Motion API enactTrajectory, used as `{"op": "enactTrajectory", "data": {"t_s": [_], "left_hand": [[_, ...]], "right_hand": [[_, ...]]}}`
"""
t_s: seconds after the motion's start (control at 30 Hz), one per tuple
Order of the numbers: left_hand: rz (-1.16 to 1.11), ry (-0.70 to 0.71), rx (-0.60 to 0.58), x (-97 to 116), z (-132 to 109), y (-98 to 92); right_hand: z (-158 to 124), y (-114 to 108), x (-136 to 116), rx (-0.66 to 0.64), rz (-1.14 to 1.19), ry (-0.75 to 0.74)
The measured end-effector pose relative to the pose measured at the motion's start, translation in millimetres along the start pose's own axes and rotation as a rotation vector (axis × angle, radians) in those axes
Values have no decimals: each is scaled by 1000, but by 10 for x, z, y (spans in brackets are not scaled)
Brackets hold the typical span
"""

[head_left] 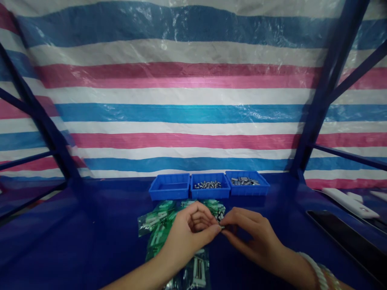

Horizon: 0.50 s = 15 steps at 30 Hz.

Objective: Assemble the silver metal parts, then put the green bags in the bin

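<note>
My left hand [193, 231] and my right hand [256, 235] meet over the blue tabletop, thumbs and fingertips pinched close together. Between them shows a sliver of a small metallic piece [222, 227], mostly covered by my fingers; its exact kind is too small to make out. Below and behind my left hand lie several clear plastic bags [157, 219] with green and white contents. One bag [198, 272] nearer me holds white and metal-looking strips. Small dark and silvery bits [220, 213] show just behind my fingertips.
Three blue bins stand in a row at the back: a left bin [169, 193], a middle bin [210, 192] with small metal cylinders, and a right bin [249, 189] with grey pieces. A black flat device [338, 233] and white objects [350, 203] lie right. Blue frame posts [320, 92] flank the table.
</note>
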<state>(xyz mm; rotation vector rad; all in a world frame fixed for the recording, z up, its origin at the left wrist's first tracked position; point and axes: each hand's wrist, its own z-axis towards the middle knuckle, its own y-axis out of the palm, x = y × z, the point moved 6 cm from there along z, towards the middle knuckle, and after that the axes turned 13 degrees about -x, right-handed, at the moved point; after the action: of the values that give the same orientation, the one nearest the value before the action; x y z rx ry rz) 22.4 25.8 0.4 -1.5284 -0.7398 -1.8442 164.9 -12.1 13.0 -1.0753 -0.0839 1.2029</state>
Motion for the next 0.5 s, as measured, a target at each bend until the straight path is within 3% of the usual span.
{"op": "enactTrajectory", "data": {"t_s": [0.2, 0.33, 0.5], "left_hand": [[49, -46, 36, 20, -30, -2], [41, -59, 18, -8, -40, 24], [107, -7, 33, 29, -43, 36]], "right_hand": [[-5, 4, 110, 86, 186, 132], [11, 21, 140, 77, 327, 209], [24, 238, 246, -69, 994, 372]]}}
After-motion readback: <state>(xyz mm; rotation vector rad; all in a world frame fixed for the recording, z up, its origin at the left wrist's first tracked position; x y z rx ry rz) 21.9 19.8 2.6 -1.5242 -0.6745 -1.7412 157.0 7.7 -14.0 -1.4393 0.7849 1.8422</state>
